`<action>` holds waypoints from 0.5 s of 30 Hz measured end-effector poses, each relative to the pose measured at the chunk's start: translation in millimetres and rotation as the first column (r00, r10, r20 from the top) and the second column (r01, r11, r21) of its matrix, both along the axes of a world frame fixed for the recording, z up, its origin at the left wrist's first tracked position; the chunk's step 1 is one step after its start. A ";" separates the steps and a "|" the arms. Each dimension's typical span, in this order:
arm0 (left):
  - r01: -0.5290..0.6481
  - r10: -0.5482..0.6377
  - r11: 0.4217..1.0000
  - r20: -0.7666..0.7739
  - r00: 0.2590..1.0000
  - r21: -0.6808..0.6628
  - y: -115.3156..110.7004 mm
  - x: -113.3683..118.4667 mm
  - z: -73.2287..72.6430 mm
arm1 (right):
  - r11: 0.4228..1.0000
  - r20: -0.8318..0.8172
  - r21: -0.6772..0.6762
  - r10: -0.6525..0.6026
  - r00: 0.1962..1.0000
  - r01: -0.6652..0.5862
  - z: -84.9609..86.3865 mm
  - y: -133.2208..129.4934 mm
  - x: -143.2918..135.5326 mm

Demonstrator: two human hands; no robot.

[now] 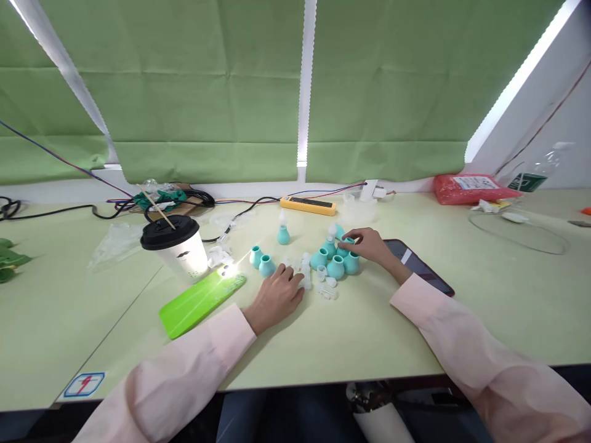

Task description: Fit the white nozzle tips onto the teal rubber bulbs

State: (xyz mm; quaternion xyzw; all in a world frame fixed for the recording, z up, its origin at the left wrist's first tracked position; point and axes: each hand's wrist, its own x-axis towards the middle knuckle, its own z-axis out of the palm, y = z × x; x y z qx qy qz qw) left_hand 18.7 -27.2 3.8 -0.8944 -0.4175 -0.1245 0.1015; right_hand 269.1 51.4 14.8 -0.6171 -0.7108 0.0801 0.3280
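Several teal rubber bulbs with open necks (336, 267) stand clustered in the middle of the table. My right hand (369, 245) reaches in from the right, its fingers closed on the rim of a teal bulb (346, 247) at the back of the cluster. Palm down, my left hand (278, 296) lies with its fingers apart, touching a group of small translucent plastic pieces (305, 266). More clear caps and tubes (327, 290) lie just right of it. Two teal bulbs (266, 266) stand beyond the left hand. Farther back, another teal bulb (283, 235) has a translucent tip on top.
At left are a lidded paper cup (184, 255) with a stick and a bright green phone (201, 304) with its light on. A dark phone (422, 267) lies by my right wrist. A yellow meter (308, 206), cables and a red package (473, 188) line the back.
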 end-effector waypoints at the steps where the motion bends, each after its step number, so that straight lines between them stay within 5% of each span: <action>1: 0.000 0.000 1.000 -0.001 1.000 0.001 -0.1 0.1 0.2 | 1.000 0.002 0.001 -0.004 1.000 0.004 1.5 -0.7 -0.5; 7: -0.003 0.003 1.000 -0.004 1.000 -0.007 0.4 0.9 0.4 | 0.992 -0.023 0.108 0.061 0.998 -0.058 10.2 -9.4 -15.0; 15: 0.013 -0.013 1.000 0.020 1.000 0.007 -2.9 2.3 2.7 | 0.992 0.016 0.039 0.120 0.993 -0.121 5.3 -9.2 -28.0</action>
